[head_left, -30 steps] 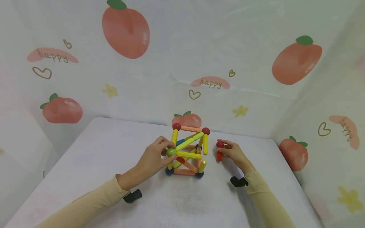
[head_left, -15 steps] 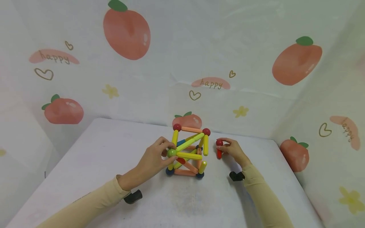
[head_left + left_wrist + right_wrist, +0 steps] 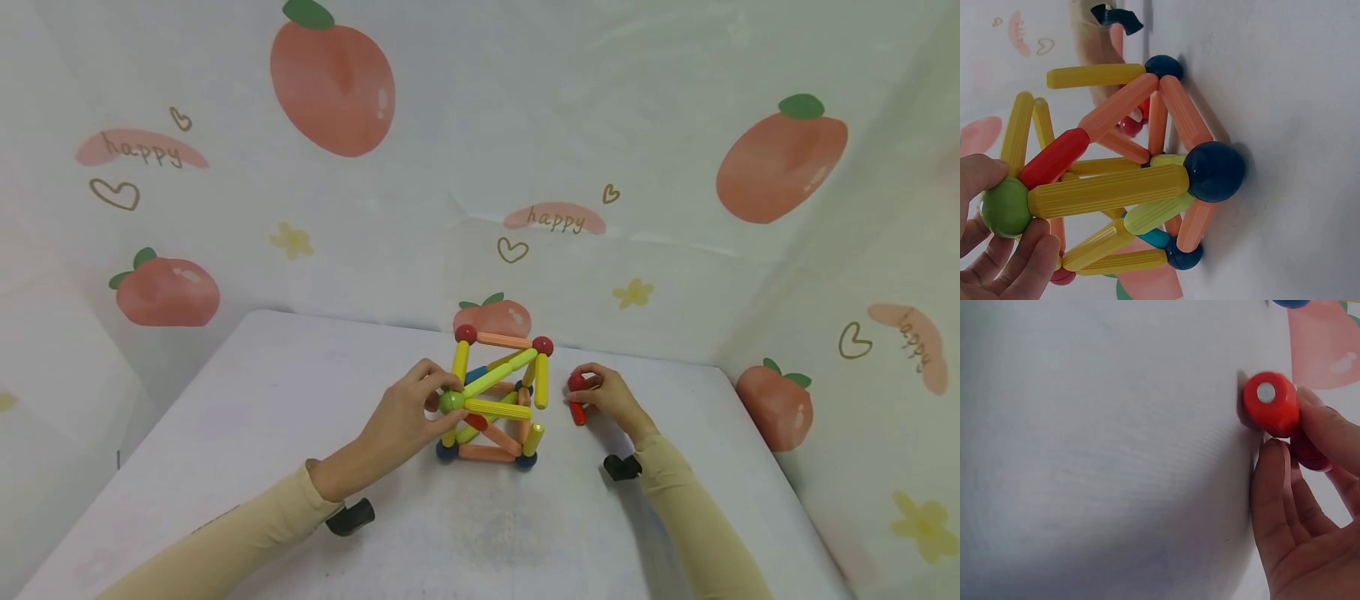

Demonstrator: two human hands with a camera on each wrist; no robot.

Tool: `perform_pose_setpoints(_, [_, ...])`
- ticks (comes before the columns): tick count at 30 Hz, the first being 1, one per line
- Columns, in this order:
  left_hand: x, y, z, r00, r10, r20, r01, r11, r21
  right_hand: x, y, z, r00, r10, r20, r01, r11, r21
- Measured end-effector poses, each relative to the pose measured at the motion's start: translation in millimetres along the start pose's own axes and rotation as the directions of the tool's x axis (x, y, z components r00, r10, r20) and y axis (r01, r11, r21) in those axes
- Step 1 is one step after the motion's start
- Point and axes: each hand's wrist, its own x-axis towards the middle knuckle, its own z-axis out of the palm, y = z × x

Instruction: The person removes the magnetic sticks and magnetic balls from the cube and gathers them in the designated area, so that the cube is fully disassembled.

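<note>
A cage-like frame of magnetic rods and balls stands mid-table, with dark blue balls at its base and red balls on top. My left hand pinches the light green ball at an upper corner, where a yellow rod and a red rod meet. Beyond the frame's right side, my right hand holds a separate red magnetic rod with a red ball at its far end. The rod's bare magnet end faces the right wrist camera, low over the table.
The white table runs back to a cloth backdrop printed with fruit, hearts and flowers. Dark wrist mounts hang below both forearms. One yellow rod sticks up freely from the frame's front right base ball.
My right hand has shifted slightly left and away, and the red rod now leans with its near end toward the right. The left hand and the frame stay in place.
</note>
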Motion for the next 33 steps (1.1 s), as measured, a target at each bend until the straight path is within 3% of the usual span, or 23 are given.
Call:
perform_pose_setpoints(12, [0.6,-1.5,0.9,1.000,0.008,-0.006,-0.008,1.000,0.004,16,-8,-9,0.999,0.033,-0.037,-0.035,0.998,-0.060])
perform_pose_setpoints(19, [0.5,-1.1,0.8,1.000,0.011,-0.006,-0.011,1.000,-0.007,24,-9,-9,0.998,-0.025,-0.065,0.019,0.996,-0.091])
perform_pose_setpoints(26, [0.5,-1.8,0.8,1.000,0.017,-0.010,-0.017,1.000,-0.009,30,-3,-7,0.997,-0.064,-0.048,0.058,0.990,-0.132])
perform_pose_setpoints(33, [-0.2,-2.5,0.3,1.000,0.014,-0.003,-0.014,0.999,-0.040,32,1,-6,0.999,-0.031,-0.033,0.026,0.991,-0.130])
